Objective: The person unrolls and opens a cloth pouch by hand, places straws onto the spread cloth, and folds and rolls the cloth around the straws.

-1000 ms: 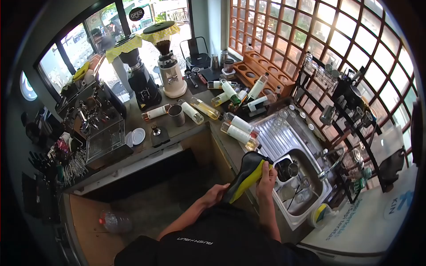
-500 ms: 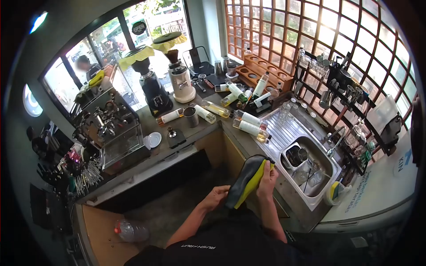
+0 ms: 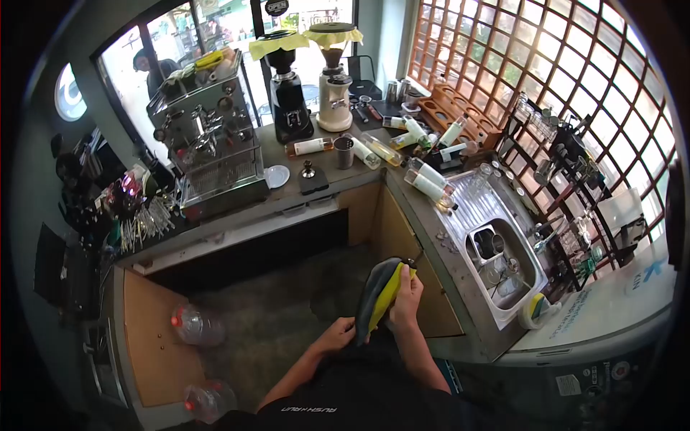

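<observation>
A dark grey and yellow-green pouch-like item (image 3: 377, 296) is held upright and tilted in front of my torso, over the floor. My right hand (image 3: 406, 298) grips its upper right edge, fingers wrapped on the yellow-green side. At its lower left edge, my left hand (image 3: 338, 335) pinches the dark side with fingers closed. What the item is, and whether it holds anything, I cannot make out.
Several bottles (image 3: 431, 176) lie on the corner counter beside a metal sink (image 3: 507, 266) with glassware in it. An espresso machine (image 3: 208, 136) and two grinders stand at the back left. Plastic jugs (image 3: 198, 325) are on the floor. A person (image 3: 159, 70) is outside the window.
The view has swung, so the counter and sink appear further right and a second floor jug shows. Both hands still hold the item, now narrower in view and turned more upright.
</observation>
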Action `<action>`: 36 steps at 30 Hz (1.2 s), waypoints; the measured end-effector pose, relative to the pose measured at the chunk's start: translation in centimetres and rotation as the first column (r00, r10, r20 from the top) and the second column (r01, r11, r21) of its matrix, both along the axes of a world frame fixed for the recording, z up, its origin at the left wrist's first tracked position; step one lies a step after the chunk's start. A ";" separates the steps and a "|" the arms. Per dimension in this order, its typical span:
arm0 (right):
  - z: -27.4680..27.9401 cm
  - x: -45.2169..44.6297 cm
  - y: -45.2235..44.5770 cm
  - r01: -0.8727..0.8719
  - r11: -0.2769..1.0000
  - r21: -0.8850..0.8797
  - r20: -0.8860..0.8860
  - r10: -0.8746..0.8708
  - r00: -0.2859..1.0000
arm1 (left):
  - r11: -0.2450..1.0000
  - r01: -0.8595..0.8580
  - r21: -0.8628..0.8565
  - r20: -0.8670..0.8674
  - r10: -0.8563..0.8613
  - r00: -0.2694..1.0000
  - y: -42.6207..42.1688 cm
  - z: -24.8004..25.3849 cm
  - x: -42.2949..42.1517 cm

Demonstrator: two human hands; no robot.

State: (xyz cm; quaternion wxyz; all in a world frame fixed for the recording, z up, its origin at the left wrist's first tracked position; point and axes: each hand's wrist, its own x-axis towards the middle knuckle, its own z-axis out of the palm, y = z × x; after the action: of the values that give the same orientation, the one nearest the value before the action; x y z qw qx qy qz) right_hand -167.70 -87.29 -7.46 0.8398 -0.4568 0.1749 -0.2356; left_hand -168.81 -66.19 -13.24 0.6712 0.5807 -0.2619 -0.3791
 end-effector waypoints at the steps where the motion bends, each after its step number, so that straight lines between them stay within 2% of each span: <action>1: -0.2 -0.3 0.3 -0.014 1.000 -0.002 -0.001 0.014 1.000 | 0.999 -0.051 -0.013 -0.004 0.051 0.999 0.6 0.1 -0.3; 3: -0.3 -0.8 1.2 -0.183 0.980 0.078 0.103 0.174 0.979 | 0.992 -0.099 -0.082 -0.040 0.096 0.995 2.1 -1.6 -0.9; 4: -0.4 -1.0 1.4 -0.272 0.959 0.075 0.142 0.259 0.955 | 0.980 -0.132 -0.147 -0.081 0.121 0.989 2.8 -2.2 -1.0; 5: -0.6 -1.3 1.7 -0.354 0.933 0.069 0.177 0.338 0.924 | 0.980 -0.134 -0.144 -0.082 0.123 0.989 3.4 -2.9 -1.0; 8: -1.5 -2.3 2.0 -0.393 0.918 0.046 0.096 0.387 0.917 | 0.975 -0.187 -0.117 -0.056 0.181 0.982 4.0 -3.4 -1.8; 9: -1.3 -2.3 2.2 -0.407 0.913 0.031 0.068 0.404 0.912 | 0.964 -0.218 -0.152 -0.109 0.202 0.973 4.0 -2.8 -1.9; 11: -0.7 -3.1 2.3 -0.374 0.927 -0.019 0.067 0.375 0.925 | 0.951 -0.248 -0.186 -0.163 0.219 0.962 3.9 -1.8 -1.8; 13: -0.8 -3.4 2.0 -0.319 0.937 -0.138 0.030 0.326 0.945 | 0.986 -0.159 -0.038 -0.002 0.159 0.987 3.6 -1.3 -1.5; 14: -0.9 -3.7 1.7 -0.309 0.941 -0.138 0.029 0.315 0.949 | 0.988 -0.148 -0.038 -0.004 0.148 0.989 3.3 -1.1 -1.3; 17: -0.8 -4.3 1.3 -0.237 0.958 -0.162 0.040 0.246 0.968 | 0.996 -0.058 -0.068 -0.057 0.054 0.997 2.1 -0.7 -1.2; 19: -0.8 -4.4 0.7 -0.185 0.974 -0.129 0.064 0.194 0.979 | 0.985 0.012 -0.171 -0.257 -0.057 0.965 1.0 -0.2 -0.8; 22: -0.7 -4.4 0.0 -0.110 0.991 -0.076 0.087 0.116 0.989 | 0.986 0.089 -0.138 -0.246 -0.121 0.962 0.2 -1.1 -0.2; 26: -0.6 -3.8 -0.9 -0.084 0.995 -0.055 0.110 0.090 0.990 | 0.997 0.068 -0.044 -0.192 -0.076 0.979 -1.1 -2.0 0.0; 28: 0.0 -3.5 -1.5 -0.176 0.984 0.002 0.137 0.174 0.975 | 0.993 -0.058 -0.099 -0.222 0.034 0.975 -1.9 -2.8 -0.3; 33: 0.6 -2.5 -1.6 -0.215 0.976 -0.040 0.112 0.218 0.969 | 0.983 -0.052 -0.175 -0.212 0.014 0.977 -1.6 -3.5 1.0; 35: 1.0 -2.1 -1.4 -0.196 0.979 -0.062 0.113 0.202 0.973 | 0.986 0.014 -0.166 -0.125 -0.035 0.992 -1.1 -2.8 1.6; 36: 1.3 -1.7 -1.2 -0.210 0.976 -0.054 0.124 0.216 0.969 | 0.985 -0.011 -0.172 -0.127 -0.011 0.992 -1.0 -2.1 1.7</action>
State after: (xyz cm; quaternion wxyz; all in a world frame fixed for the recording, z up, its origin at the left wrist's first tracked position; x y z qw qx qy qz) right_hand -169.44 -88.54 -6.15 0.8603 -0.4738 0.0652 -0.1766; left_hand -167.14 -67.21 -15.39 0.7343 0.4951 -0.2503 -0.3912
